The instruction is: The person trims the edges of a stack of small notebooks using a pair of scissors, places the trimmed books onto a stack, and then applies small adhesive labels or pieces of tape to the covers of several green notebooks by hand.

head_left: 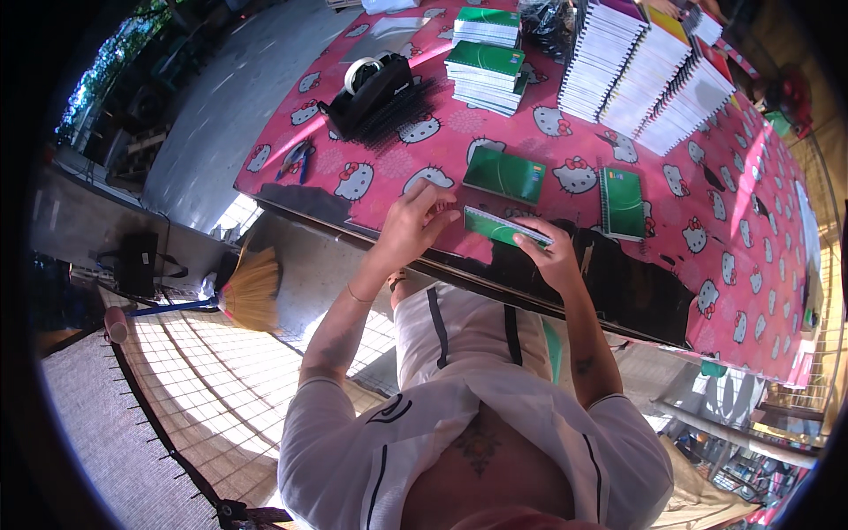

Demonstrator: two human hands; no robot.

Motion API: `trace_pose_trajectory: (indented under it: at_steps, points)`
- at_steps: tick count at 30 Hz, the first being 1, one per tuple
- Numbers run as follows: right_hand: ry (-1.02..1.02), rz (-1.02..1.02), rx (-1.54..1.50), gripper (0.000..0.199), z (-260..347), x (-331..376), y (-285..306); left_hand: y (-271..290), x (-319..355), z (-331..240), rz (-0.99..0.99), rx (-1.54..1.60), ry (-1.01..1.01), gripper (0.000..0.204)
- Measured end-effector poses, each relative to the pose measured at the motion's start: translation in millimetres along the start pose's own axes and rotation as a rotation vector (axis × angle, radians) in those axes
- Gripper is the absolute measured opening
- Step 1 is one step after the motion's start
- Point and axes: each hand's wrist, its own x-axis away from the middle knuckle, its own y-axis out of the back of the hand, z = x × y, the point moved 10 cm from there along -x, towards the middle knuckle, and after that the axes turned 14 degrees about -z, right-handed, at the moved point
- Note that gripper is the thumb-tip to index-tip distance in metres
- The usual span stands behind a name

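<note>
Near the table's front edge my right hand grips a small green spiral notebook by its right end, thumb on the cover. The notebook is tilted, its spiral edge up. Just off its left end is my left hand, fingers curled and thumb drawn in towards them. Whatever may be between those fingertips is too small to make out. Beyond the held notebook lies another green notebook, and a third green notebook rests to the right with its spiral on the left.
Farther back stand stacked green notebooks, a black tape dispenser and tall piles of spiral-bound books. Pliers lie at the left edge of the pink patterned table. A broom is on the floor at left.
</note>
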Motion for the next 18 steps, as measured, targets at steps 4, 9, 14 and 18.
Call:
trace_pose_trajectory:
  at_steps: [4, 9, 14, 18]
  points:
    - [0.002, 0.005, -0.021, 0.026, -2, 1, -2, -20, -2, 0, 0.236, -0.008, -0.138, 0.027]
    - [0.036, 0.007, -0.034, 0.025, 1, 5, -2, -28, -4, -16, 0.312, -0.210, -0.155, 0.045]
    - [0.068, 0.001, -0.049, 0.024, 12, 9, -8, -48, 45, -18, 0.057, -0.675, -0.283, 0.082]
    - [0.089, 0.030, -0.063, 0.025, 10, 8, -7, -32, 64, -19, -0.075, -0.605, -0.278, 0.061]
